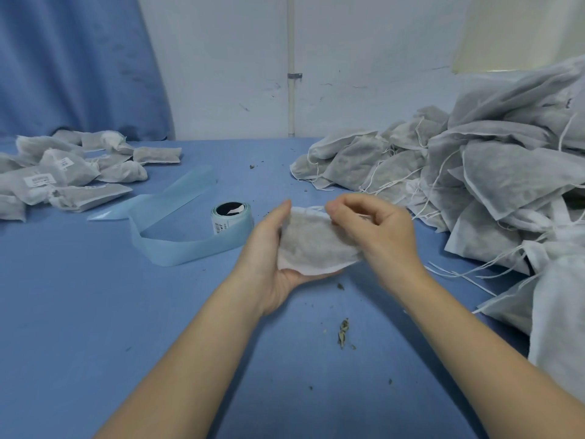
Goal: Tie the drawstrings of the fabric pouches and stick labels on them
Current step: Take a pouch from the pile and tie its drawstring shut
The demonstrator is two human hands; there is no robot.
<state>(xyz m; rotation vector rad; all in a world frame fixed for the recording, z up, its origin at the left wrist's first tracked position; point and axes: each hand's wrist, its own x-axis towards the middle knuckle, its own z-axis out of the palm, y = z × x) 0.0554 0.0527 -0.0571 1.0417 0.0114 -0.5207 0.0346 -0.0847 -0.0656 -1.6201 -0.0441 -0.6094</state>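
A white fabric pouch [313,242] filled with greyish herbs is held above the middle of the blue table. My left hand [269,258] cups it from the left and below, thumb up along its left edge. My right hand [376,229] covers its right side, and the thumb and forefinger pinch the white drawstring [313,209] at the pouch's top edge. A roll of labels [232,218] on pale blue backing stands just left of my left hand, with a long strip of backing tape [177,217] unrolled to the left.
A big heap of untied pouches [493,172] with loose white strings fills the right side. Labelled pouches [63,175] lie at the far left. Dried herb scraps [343,334] are scattered on the blue tablecloth [95,312]. A white wall and a blue curtain stand behind.
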